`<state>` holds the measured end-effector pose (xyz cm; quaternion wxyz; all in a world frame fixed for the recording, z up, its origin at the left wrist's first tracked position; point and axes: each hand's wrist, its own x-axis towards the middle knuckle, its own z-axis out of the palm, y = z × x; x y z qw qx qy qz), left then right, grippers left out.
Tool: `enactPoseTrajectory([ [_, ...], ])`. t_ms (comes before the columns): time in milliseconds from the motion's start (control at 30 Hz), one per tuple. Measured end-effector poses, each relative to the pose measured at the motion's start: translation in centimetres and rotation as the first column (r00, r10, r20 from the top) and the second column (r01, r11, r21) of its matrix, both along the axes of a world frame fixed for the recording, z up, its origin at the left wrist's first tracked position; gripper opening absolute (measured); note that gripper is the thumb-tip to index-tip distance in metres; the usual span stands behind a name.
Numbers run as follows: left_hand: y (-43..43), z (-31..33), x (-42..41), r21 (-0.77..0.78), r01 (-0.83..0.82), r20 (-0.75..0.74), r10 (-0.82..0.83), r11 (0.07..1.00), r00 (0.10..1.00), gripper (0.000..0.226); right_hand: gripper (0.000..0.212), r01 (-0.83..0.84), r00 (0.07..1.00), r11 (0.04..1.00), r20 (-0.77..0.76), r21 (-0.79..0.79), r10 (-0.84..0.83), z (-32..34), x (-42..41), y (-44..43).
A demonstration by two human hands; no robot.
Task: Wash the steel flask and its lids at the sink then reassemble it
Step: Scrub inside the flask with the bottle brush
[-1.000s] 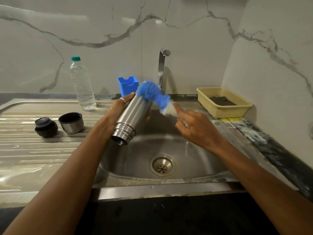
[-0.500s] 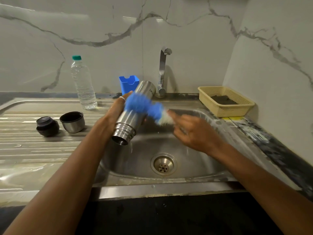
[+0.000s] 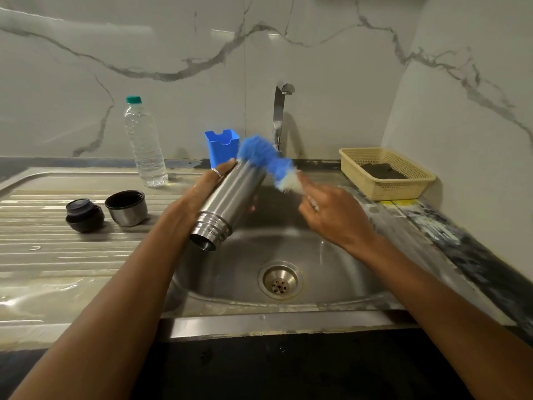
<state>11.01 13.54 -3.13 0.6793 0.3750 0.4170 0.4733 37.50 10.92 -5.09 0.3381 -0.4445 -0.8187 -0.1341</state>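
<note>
My left hand grips the steel flask over the sink bowl, tilted with its threaded open mouth pointing down towards me. My right hand holds a brush with a blue and white bristle head, which lies against the flask's far, upper end. The brush handle is hidden in my fingers. On the draining board to the left stand the steel cup lid and the dark inner stopper, side by side.
A clear water bottle with a green cap and a blue plastic holder stand at the back of the sink. The tap rises behind the bowl. A cream basket with a dark pad sits at the right, by the side wall.
The brush head slid from the flask's far end down to its middle, then back up to the far end. The flask stays in my left hand.
</note>
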Motion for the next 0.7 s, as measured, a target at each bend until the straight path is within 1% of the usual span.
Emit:
enactPoseTrajectory([
  [33,0.4,-0.2,0.0,0.012,0.007,-0.001,-0.007,1.000,1.000,0.069,0.058,0.053,0.999,0.999,-0.003,-0.004,-0.053,0.1,-0.1,0.3],
  [67,0.5,-0.3,0.1,-0.001,0.025,-0.014,-0.025,1.000,1.000,0.071,0.057,0.068,0.998,0.998,0.005,0.000,-0.068,0.2,-0.3,0.2],
  [100,0.0,-0.1,0.5,-0.007,0.031,-0.058,-0.031,0.999,0.998,0.068,0.057,0.037,0.999,0.999,0.011,0.003,-0.038,0.2,-0.4,-0.3],
  [167,0.5,-0.1,0.2,-0.038,0.011,-0.059,-0.013,0.999,0.998,0.058,0.058,-0.118,0.992,0.993,0.039,-0.015,0.119,-0.3,-0.7,-2.1],
  [200,1.4,-0.5,-0.5,-0.005,-0.021,-0.083,0.020,1.000,0.996,0.060,0.059,-0.206,0.975,0.978,0.082,-0.025,0.207,-0.6,-0.7,-3.1],
  [233,1.6,-0.6,-0.9,0.023,-0.023,-0.119,0.026,0.999,0.993,0.069,0.059,-0.269,0.952,0.963,0.143,-0.028,0.270,-0.9,-0.6,-3.8],
  [267,2.0,-0.7,-1.4,0.048,-0.015,-0.136,0.022,0.999,0.990,0.077,0.058,-0.305,0.933,0.952,0.195,-0.022,0.304,-1.0,-0.4,-4.0],
  [300,2.3,-0.8,-1.6,0.047,-0.025,-0.140,0.031,0.999,0.990,0.075,0.058,-0.312,0.929,0.950,0.208,-0.008,0.307,-1.0,-0.1,-3.7],
  [367,1.3,0.0,-1.2,0.035,-0.012,-0.125,0.016,0.999,0.992,0.059,0.059,-0.220,0.969,0.976,0.115,0.004,0.218,-0.6,0.4,-2.2],
  [433,0.6,0.3,-0.5,0.037,0.050,-0.044,-0.049,0.998,0.998,0.064,0.058,-0.048,0.999,0.999,0.014,-0.019,0.048,0.0,0.4,-0.7],
  [467,0.7,-0.1,-0.3,0.043,0.050,-0.030,-0.049,0.998,0.998,0.066,0.057,0.013,1.000,1.000,-0.008,-0.027,-0.013,0.1,0.4,-0.1],
  [500,0.6,-0.1,-0.3,0.053,0.035,-0.038,-0.033,0.998,0.999,0.066,0.057,0.037,0.999,0.999,-0.023,-0.032,-0.037,0.2,0.5,0.2],
  [533,1.0,-0.2,-0.5,0.068,0.016,-0.048,-0.013,0.998,0.999,0.064,0.057,0.021,0.999,0.999,-0.032,-0.037,-0.022,0.2,0.4,0.2],
  [567,0.6,0.1,-0.3,0.071,-0.032,-0.123,0.041,0.997,0.992,0.060,0.057,-0.025,0.999,0.999,-0.027,-0.041,0.024,0.0,0.4,-0.2],
  [600,0.4,0.1,-0.2,0.078,-0.030,-0.173,0.043,0.997,0.984,0.054,0.057,-0.087,0.996,0.995,-0.005,-0.043,0.087,-0.3,0.4,-0.8],
  [667,0.2,0.3,0.3,0.131,-0.065,-0.247,0.096,0.989,0.964,0.036,0.059,-0.228,0.969,0.973,0.092,-0.042,0.231,-1.0,0.4,-2.3],
  [700,-0.8,1.0,0.7,0.181,-0.099,-0.226,0.139,0.979,0.964,0.033,0.059,-0.275,0.949,0.961,0.152,-0.041,0.278,-1.3,0.5,-2.8],
])
